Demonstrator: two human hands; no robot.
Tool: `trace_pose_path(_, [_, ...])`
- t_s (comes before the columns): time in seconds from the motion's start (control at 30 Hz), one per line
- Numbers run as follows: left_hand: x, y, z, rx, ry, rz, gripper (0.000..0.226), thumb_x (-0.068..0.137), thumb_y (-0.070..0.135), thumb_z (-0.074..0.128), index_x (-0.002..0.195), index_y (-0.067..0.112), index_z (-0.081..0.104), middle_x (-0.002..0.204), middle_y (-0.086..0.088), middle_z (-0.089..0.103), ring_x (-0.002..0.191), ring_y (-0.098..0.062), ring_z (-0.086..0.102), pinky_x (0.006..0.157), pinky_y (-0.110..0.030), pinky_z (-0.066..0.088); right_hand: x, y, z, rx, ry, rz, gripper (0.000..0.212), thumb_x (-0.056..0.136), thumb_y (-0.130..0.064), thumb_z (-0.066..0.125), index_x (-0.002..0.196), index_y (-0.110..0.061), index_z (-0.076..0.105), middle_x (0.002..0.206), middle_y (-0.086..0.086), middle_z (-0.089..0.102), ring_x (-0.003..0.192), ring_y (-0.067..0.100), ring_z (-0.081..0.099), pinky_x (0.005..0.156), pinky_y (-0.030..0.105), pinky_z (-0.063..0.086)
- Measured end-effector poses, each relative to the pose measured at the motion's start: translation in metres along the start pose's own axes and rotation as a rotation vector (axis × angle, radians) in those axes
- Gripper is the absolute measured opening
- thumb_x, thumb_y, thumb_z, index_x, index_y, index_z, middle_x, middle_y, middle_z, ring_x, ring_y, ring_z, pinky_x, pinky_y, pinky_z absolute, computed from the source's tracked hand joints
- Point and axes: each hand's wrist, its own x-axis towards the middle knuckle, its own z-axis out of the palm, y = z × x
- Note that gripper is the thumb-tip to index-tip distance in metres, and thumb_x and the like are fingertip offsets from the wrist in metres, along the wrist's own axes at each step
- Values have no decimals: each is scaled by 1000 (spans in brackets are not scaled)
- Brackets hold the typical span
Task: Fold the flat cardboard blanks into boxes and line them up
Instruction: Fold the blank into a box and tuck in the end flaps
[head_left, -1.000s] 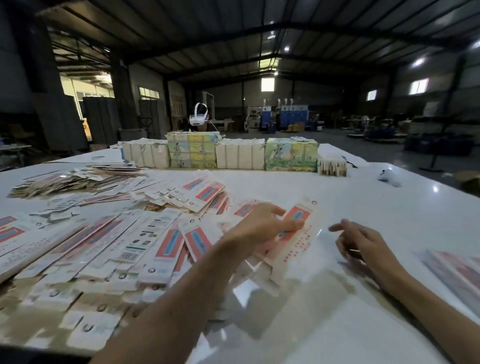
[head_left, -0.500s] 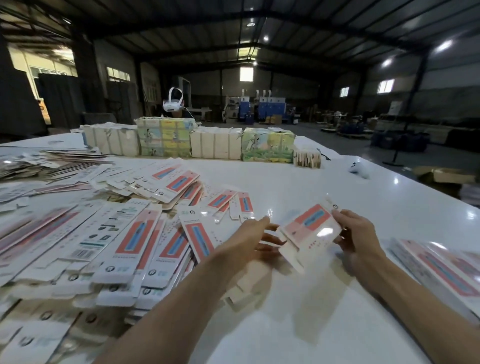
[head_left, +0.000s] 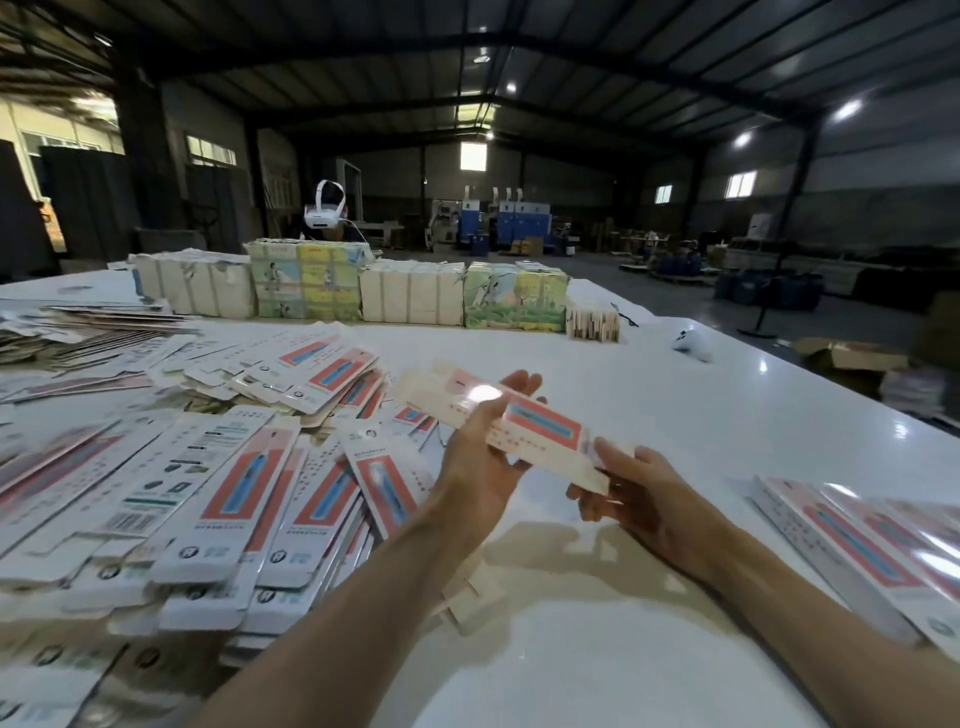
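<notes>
White gloss tabletop (head_left: 675, 426), large, ceiling lamps glaring off it. Room is a dim steel-framed shed: dark roof, small bright windows high up, blue machines (head_left: 514, 213) at the far wall, an open carton (head_left: 847, 356) on the floor off the table's right edge. Far side of the table has a row of wrapped bundles (head_left: 410, 299), plain white ones alternating with printed green-yellow ones, and a white headset (head_left: 324, 210) behind them. Near the right edge sits a small white object (head_left: 693, 344), alone; can't identify it. Left half of the table is covered by a heap of flat blanks (head_left: 234, 493), overlapping, red-and-blue panel up on most. At the right lies a second stack (head_left: 872, 556), cut off by the frame edge. One blank (head_left: 540, 423) is in the air between both hands, clear of the table, long axis running far-left to near-right. Around its middle the left hand (head_left: 478, 462) grasps it, fingertips showing past its far edge. At the near end the right hand (head_left: 641, 501) grips it, fingers curled under. Glare spot on the blank hides part of the print; can't tell if it is flat or partly opened. Print on all the cardboard is too small to read. Near-left corner of the heap is blurred. Both forearms cover part of the tabletop and the heap's edge.
</notes>
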Motion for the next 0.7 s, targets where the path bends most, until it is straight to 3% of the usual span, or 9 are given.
trace_pose_path(0.07, [-1,4,-5,-75,-17,-43,38,103,16,51,138,10,65,131,-12,73,128,-32,67,106,-48,54,0,-2,2,-15,80,-25,64,95,-69,60,98,-7,75,93,25,69,75,29,65,67,33,54])
trace_pose_path(0.13, [-5,5,-3,-70,-63,-128,41,96,19,58,132,4,70,115,-19,75,114,-38,72,101,-51,58,1,-4,2,-146,241,-137,65,97,-71,52,92,-8,67,86,22,68,68,28,60,64,34,49])
trace_pose_path(0.23, [-11,0,4,68,-164,-361,61,101,55,54,135,6,67,101,-21,73,89,-37,74,89,-52,62,-2,-6,2,-332,347,-370,45,103,-53,49,112,-11,65,88,13,71,70,27,63,61,35,50])
trace_pose_path(0.33, [-14,-5,6,247,-228,-470,83,91,85,40,119,18,80,109,-17,77,88,-36,77,79,-47,64,-3,-5,7,-639,372,-529,36,103,-43,53,133,-27,60,106,-4,66,93,17,67,71,27,57])
trace_pose_path(0.4, [-16,-7,5,268,-199,-525,86,82,89,42,114,20,82,112,-18,78,89,-38,78,78,-47,64,-1,-3,11,-757,340,-551,40,103,-42,54,141,-30,57,123,-6,57,110,16,64,80,26,61])
trace_pose_path(0.5, [-14,-12,0,238,-152,-575,89,89,86,41,126,11,73,115,-24,75,88,-41,75,83,-51,63,0,-1,16,-813,243,-521,35,106,-40,52,137,-29,64,132,-6,46,127,18,57,89,31,61])
trace_pose_path(0.6, [-14,-16,0,249,-111,-571,84,96,81,38,125,10,72,114,-25,75,87,-41,75,79,-51,64,-1,-1,16,-923,240,-466,33,106,-44,52,129,-28,71,134,-7,46,133,9,46,99,24,52])
trace_pose_path(0.7, [-13,-19,0,262,-117,-552,83,97,82,36,118,12,75,110,-24,76,85,-41,76,78,-51,64,-1,-3,17,-929,240,-461,23,104,-37,58,119,-29,73,134,-12,50,134,10,45,102,25,47])
